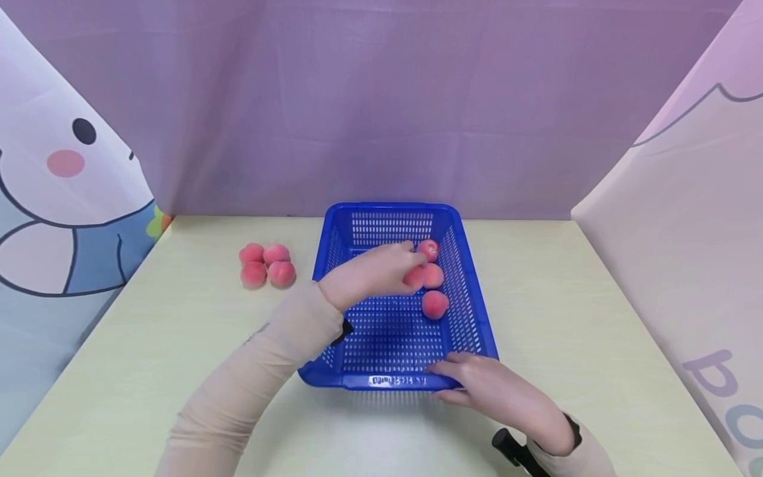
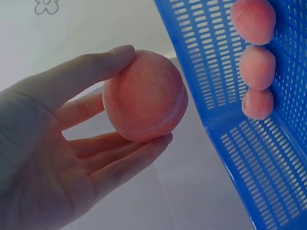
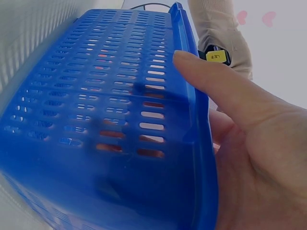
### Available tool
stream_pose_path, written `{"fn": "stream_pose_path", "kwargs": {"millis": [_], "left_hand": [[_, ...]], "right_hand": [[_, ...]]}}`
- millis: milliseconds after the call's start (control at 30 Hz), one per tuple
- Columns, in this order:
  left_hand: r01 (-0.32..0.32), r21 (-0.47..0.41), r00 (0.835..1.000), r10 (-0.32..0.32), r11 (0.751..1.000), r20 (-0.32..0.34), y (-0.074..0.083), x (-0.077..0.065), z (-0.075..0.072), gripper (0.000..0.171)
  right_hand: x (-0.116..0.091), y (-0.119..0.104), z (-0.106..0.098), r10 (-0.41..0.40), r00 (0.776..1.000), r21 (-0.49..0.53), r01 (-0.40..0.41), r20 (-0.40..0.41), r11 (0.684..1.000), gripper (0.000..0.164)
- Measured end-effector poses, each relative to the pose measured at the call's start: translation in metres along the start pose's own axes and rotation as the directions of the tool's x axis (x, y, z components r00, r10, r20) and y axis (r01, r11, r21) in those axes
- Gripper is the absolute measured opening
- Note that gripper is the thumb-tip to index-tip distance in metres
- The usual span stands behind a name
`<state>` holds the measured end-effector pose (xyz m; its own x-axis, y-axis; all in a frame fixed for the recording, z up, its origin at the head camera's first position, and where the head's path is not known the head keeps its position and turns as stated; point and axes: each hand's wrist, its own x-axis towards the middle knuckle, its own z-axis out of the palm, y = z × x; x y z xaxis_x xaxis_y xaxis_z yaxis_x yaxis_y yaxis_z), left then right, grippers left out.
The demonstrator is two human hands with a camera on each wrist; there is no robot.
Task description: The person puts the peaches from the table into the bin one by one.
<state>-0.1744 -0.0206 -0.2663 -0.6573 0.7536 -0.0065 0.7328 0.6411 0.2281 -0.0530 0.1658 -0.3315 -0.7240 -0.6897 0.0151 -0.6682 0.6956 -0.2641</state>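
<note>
My left hand (image 1: 387, 268) is over the blue plastic basket (image 1: 489, 331) and holds a pink peach (image 2: 144, 96) between thumb and fingers. In the head view that peach is partly behind the hand, close to three other peaches along the basket's right side: a far one (image 1: 428, 249), a middle one (image 1: 433, 276) and a near one (image 1: 435, 305). My right hand (image 1: 479, 384) grips the basket's rim at its near right corner. In the right wrist view its thumb (image 3: 192, 64) lies against the outside of the slotted wall, with the other fingers mostly hidden behind the rim.
Several peaches (image 1: 281, 273) stand in a tight cluster on the pale table (image 1: 566, 291), left of the basket. Behind the table hangs a purple cloth (image 1: 381, 112), and printed cloths flank both sides. A black wrist mount (image 1: 515, 450) sticks out beside the right sleeve.
</note>
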Motion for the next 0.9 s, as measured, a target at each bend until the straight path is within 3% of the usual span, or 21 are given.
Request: {"fn": "stream_pose_path", "kwargs": {"millis": [267, 900], "left_hand": [[-0.076, 0.021, 0.997, 0.076, 0.997, 0.019, 0.008, 0.008, 0.012, 0.033], [-0.156, 0.103, 0.984, 0.145, 0.982, 0.104, 0.026, 0.023, 0.037, 0.035]], "right_hand": [[0.0, 0.0, -0.001, 0.021, 1.0, 0.006, -0.021, 0.016, 1.0, 0.029], [0.0, 0.001, 0.0, 0.009, 1.0, 0.01, -0.009, 0.015, 1.0, 0.027]]}}
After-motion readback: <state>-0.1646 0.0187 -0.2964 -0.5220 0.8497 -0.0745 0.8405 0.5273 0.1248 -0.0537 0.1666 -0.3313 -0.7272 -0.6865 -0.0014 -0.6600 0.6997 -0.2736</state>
